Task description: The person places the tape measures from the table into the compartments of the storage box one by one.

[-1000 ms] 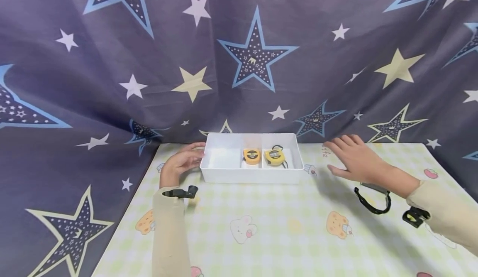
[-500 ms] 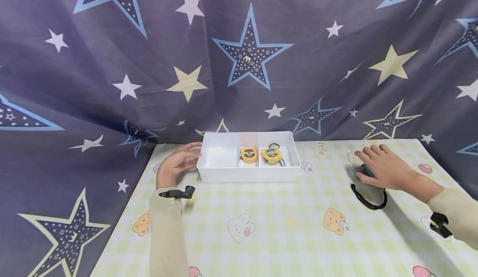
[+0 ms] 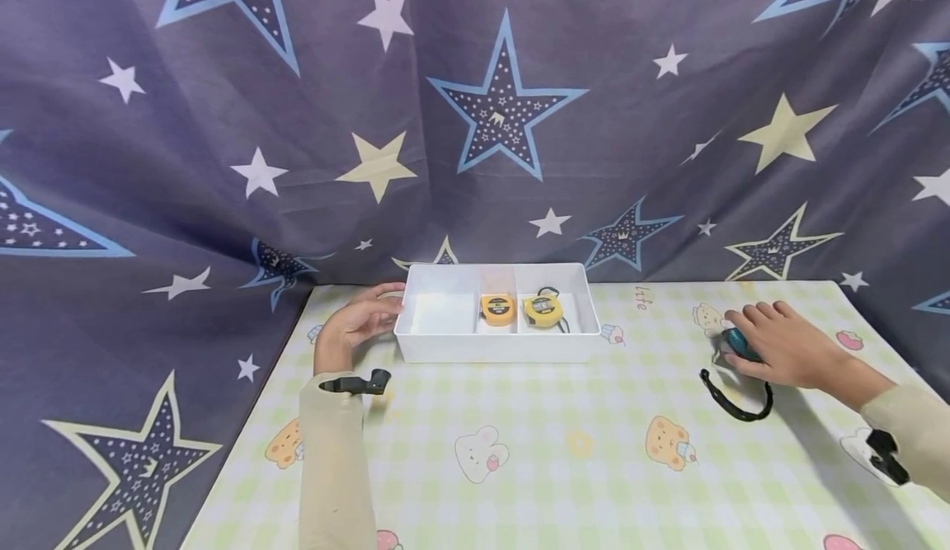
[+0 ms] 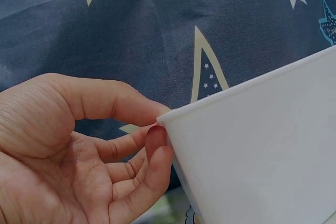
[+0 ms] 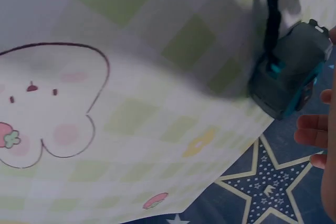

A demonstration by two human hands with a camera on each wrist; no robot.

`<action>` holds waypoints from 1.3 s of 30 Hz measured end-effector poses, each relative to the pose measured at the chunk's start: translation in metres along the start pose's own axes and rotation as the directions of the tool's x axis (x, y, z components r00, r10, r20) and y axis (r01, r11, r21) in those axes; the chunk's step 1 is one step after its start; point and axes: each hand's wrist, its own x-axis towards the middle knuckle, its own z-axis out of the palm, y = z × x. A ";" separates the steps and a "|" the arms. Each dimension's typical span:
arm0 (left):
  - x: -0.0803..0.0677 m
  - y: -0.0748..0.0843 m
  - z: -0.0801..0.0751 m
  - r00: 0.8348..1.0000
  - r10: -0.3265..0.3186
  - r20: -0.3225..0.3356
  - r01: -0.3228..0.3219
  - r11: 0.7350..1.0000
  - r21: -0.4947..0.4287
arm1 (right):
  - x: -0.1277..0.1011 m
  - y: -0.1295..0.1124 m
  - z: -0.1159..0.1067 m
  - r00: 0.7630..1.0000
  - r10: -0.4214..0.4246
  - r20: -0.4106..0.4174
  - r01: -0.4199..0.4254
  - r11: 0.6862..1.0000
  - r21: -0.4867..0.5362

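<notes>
A white rectangular plastic tray (image 3: 497, 348) with three compartments is set near the far edge of a table covered by a pale green checked cloth with cartoon prints (image 3: 534, 451). The left end of the tray is touched by the left hand (image 3: 358, 323): in the left wrist view the thumb and a loosely curled fingertip (image 4: 155, 141) are seen against the tray's corner wall, the other fingers relaxed and nothing clamped.

Two yellow round tape measures are held in the tray, one (image 3: 497, 308) in the middle compartment and one (image 3: 544, 311) in the right compartment (a thin black cord trails from the latter). The left compartment is seen as bare white floor.

Well apart from the tray, toward the right side of the table, a dark grey and teal tape measure (image 3: 737, 341) is covered by the right hand (image 3: 783, 350), whose fingers are laid over it; whether they are closed around the case cannot be told. In the right wrist view the case (image 5: 292, 77) is seen resting on the cloth with fingertips (image 5: 311, 131) beside it. Its black wrist strap (image 3: 731, 401) is looped on the cloth just in front of the hand.
</notes>
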 end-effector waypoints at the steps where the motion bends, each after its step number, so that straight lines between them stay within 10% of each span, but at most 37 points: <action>1: 0.000 0.000 0.000 1.000 0.000 0.002 0.000 1.000 0.000 | -0.001 0.001 0.000 1.000 0.006 0.008 -0.006 1.000 0.000; 15: 0.001 0.001 0.004 1.000 -0.005 0.005 0.005 1.000 0.017 | -0.018 0.006 0.008 0.988 0.107 0.115 -0.111 0.993 0.030; 39: 0.000 0.001 0.003 1.000 -0.007 -0.020 0.007 1.000 -0.004 | -0.019 0.007 0.024 0.993 0.117 0.036 -0.120 0.986 0.115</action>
